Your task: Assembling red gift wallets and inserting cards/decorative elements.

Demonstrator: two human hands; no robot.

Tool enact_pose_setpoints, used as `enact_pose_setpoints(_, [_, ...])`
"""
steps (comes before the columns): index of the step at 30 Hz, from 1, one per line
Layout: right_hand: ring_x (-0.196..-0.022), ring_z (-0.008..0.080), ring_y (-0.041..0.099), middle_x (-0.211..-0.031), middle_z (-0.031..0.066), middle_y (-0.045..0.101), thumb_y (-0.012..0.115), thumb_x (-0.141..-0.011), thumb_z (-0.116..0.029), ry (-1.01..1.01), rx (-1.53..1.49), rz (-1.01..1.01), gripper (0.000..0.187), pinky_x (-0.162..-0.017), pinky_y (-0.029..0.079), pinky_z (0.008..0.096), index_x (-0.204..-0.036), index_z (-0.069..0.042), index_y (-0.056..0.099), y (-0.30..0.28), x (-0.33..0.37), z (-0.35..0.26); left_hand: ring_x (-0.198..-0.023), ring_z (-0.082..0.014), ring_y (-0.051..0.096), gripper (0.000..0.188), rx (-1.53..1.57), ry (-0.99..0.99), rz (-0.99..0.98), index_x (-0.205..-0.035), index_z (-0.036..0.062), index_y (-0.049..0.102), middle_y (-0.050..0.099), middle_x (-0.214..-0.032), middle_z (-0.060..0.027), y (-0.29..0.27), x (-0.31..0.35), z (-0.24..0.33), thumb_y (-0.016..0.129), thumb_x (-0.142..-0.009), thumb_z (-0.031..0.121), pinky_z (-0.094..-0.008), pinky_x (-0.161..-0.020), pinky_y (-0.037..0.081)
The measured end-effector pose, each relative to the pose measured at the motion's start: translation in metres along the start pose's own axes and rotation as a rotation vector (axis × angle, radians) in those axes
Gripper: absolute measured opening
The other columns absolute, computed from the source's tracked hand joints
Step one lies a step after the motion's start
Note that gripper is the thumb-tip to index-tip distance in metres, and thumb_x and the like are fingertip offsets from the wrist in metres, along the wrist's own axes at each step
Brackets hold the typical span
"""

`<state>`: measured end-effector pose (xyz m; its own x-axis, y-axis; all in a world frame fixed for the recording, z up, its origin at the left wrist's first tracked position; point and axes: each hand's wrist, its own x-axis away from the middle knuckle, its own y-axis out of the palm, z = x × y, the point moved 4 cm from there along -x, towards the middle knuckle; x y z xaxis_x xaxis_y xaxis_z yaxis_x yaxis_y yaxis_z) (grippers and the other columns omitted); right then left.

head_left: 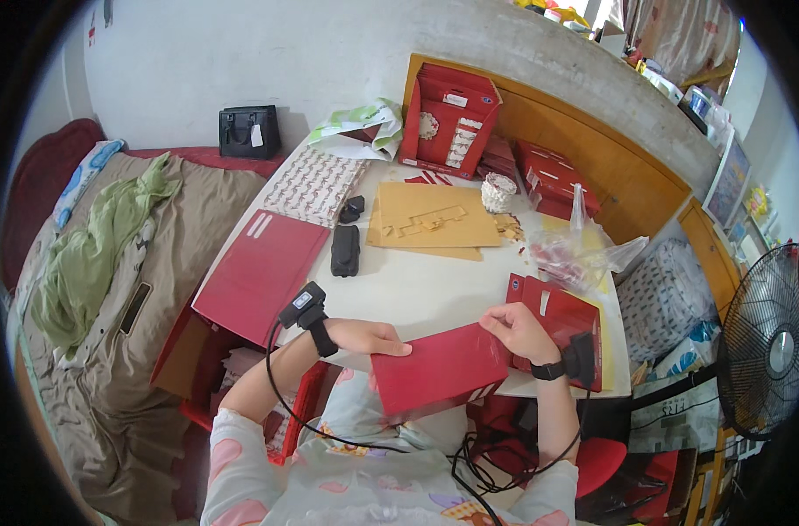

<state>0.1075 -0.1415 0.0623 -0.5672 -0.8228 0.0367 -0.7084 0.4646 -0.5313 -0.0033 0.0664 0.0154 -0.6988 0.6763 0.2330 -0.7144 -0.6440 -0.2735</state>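
A red cardboard box is held above my lap, tilted at the table's front edge. My left hand grips its left end, thumb on top and the other fingers hidden beneath. At the far right corner of the box is my right hand, its fingers pinched together. Whatever lies between those fingertips is too small to make out. Just beyond my right wrist stands another red box piece with white slots. Flat red card sheets lie on the table to the left.
On the white table are tan cardboard sheets, black devices, a roll of white-red labels and a clear plastic bag. Red boxes stand at the back. A fan is at right, a bed at left. Cables cross my lap.
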Motion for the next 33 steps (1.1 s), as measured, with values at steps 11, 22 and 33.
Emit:
enact_pose_setpoints(11, [-0.064,0.0019,0.042,-0.069,-0.007,0.05,0.053,-0.088,-0.015,-0.06,-0.21,0.235,0.019,-0.055,0.035,0.0195,-0.079,0.001,0.058,-0.022,0.0,0.022,-0.07,-0.025,0.063,0.062,0.38,0.109,0.27,-0.084,-0.0073,0.058,0.063,-0.075,-0.017,-0.013,0.005,0.002,0.023,-0.094,0.043,-0.0341,-0.067,0.05])
enact_pose_setpoints(22, [-0.076,0.0125,0.06,-0.09,0.0067,0.062,0.048,-0.089,-0.017,0.129,-1.002,0.258,0.022,-0.07,0.048,0.0253,-0.098,0.002,0.057,0.028,-0.031,0.023,-0.129,-0.0196,0.024,0.064,0.749,0.869,0.471,-0.138,0.0086,0.015,0.018,-0.143,-0.0075,-0.016,-0.061,0.036,0.051,-0.088,0.022,-0.0324,-0.105,0.023])
enact_pose_setpoints(33, [-0.101,0.0201,0.052,-0.117,0.0104,0.051,0.036,-0.091,-0.045,0.122,-1.062,0.155,0.05,-0.084,0.044,0.0318,-0.12,-0.005,0.046,0.022,-0.023,0.045,-0.093,-0.0157,0.052,0.066,0.601,0.51,1.254,-0.125,0.0013,0.026,0.046,-0.11,-0.0106,-0.04,-0.047,0.035,0.067,-0.076,0.022,-0.0296,-0.079,0.044])
